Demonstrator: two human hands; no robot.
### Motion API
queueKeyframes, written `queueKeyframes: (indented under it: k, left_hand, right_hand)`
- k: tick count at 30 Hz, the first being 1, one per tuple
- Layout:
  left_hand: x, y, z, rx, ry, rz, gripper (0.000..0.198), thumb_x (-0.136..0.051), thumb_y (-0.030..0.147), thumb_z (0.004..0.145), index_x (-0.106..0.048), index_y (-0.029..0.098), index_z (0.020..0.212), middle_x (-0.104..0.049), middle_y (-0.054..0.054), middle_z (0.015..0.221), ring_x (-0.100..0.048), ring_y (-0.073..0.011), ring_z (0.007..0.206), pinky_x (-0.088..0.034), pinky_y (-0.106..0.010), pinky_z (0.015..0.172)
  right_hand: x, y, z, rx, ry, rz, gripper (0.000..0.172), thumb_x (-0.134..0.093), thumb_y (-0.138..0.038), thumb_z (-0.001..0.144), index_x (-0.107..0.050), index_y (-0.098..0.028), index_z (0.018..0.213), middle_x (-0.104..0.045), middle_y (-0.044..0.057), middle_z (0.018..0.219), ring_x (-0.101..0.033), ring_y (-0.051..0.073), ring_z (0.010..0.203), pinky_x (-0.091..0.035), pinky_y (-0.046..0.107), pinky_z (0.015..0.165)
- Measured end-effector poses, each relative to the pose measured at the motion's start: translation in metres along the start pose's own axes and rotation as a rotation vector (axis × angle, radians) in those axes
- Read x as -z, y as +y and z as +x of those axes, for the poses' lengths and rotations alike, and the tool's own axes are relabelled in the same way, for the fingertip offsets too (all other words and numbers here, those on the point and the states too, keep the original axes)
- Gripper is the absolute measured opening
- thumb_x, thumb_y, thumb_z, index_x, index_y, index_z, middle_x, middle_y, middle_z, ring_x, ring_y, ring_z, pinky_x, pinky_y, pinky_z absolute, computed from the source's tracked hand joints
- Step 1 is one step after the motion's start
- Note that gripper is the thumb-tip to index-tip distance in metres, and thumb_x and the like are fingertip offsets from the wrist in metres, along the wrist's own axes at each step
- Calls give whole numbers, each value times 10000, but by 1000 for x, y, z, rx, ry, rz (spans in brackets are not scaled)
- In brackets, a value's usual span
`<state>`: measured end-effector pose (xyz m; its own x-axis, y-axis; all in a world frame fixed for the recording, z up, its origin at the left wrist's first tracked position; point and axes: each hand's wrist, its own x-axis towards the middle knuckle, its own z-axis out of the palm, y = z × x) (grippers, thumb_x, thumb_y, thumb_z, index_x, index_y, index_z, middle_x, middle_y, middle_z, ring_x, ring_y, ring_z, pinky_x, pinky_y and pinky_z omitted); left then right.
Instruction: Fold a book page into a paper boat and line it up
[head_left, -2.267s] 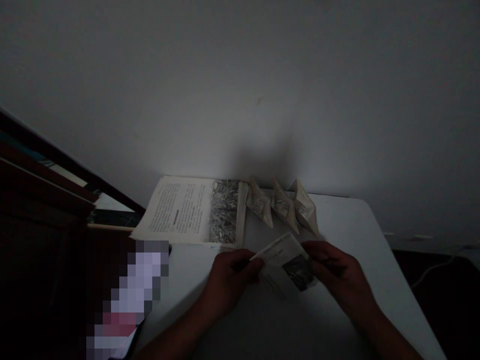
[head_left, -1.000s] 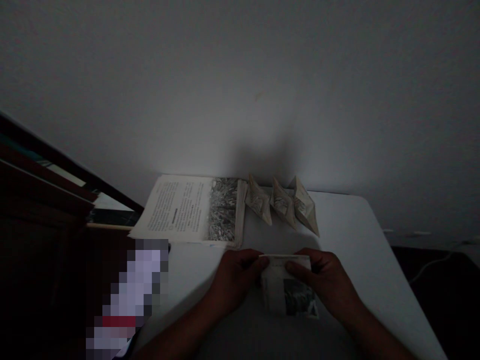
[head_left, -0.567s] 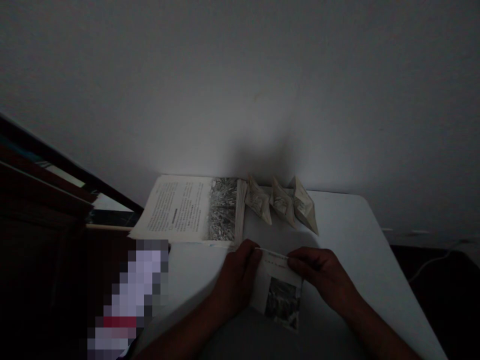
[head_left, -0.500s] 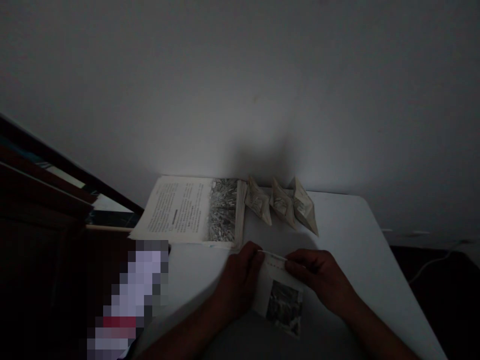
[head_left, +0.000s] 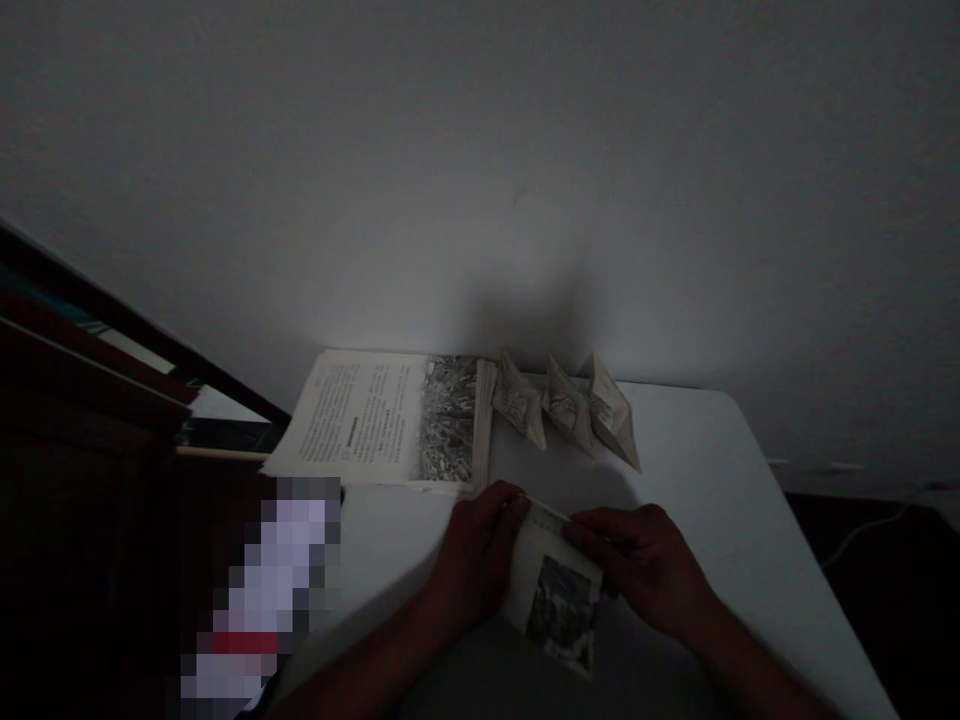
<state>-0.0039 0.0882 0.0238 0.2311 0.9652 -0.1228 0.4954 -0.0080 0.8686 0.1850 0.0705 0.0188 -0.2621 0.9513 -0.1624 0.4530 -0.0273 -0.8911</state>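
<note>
A folded printed sheet of paper [head_left: 559, 600], with a dark picture on its face, is held between both hands above the near part of the table. My left hand [head_left: 484, 545] pinches its upper left edge, fingers closed. At the upper right edge my right hand [head_left: 637, 560] grips the paper between thumb and fingers. The sheet tapers to a point at the bottom. Beyond my hands three folded paper boats [head_left: 517, 400] stand in a row near the wall.
An open book or stack of printed pages [head_left: 360, 415] lies at the table's back left. The white table [head_left: 697, 430] meets a grey wall [head_left: 480, 180]. A pixelated pale patch [head_left: 277, 570] is at the left, with dark wooden furniture [head_left: 67, 450]. A thin cable [head_left: 862, 525] hangs at right.
My right hand has slid slightly down along the paper's right edge. The folded sheet has tilted a little; my left hand keeps its hold. The view has shifted slightly.
</note>
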Motion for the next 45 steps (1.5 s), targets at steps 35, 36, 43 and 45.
queueKeyframes:
  k: [35, 36, 43, 45]
  left_hand:
    - [1, -3, -1, -135, -116, 62, 291, -374, 317, 905, -613, 182, 808, -588, 6, 651, -534, -125, 594, -366, -216, 576]
    - [1, -2, -1, -142, -130, 75, 286, -373, 310, 905, -615, 186, 819, -598, 3, 664, -537, -126, 598, -370, -218, 583]
    - [0, 1, -1, -154, -186, 53, 280, -386, 301, 902, -615, 176, 799, -617, -1, 683, -560, -126, 620, -376, -210, 586]
    - [0, 0, -1, -162, -183, 68, 283, -384, 305, 905, -618, 178, 809, -624, -1, 701, -568, -128, 638, -378, -215, 609]
  right_hand:
    - [-6, -6, 3, 303, 47, -480, 270, -403, -329, 920, -644, -211, 945, -710, 34, 773, -651, 159, 671, -458, 260, 637]
    - [-6, -8, 3, 269, 24, -443, 268, -402, -338, 920, -640, -217, 944, -712, 29, 790, -654, 156, 678, -459, 257, 646]
    - [-9, -7, 0, 275, -48, -515, 341, -337, -295, 933, -606, -194, 749, -642, 26, 638, -619, 154, 599, -392, 252, 567]
    - [-9, -7, 0, 256, -47, -474, 337, -342, -306, 932, -608, -193, 760, -645, 23, 654, -621, 149, 606, -391, 246, 569]
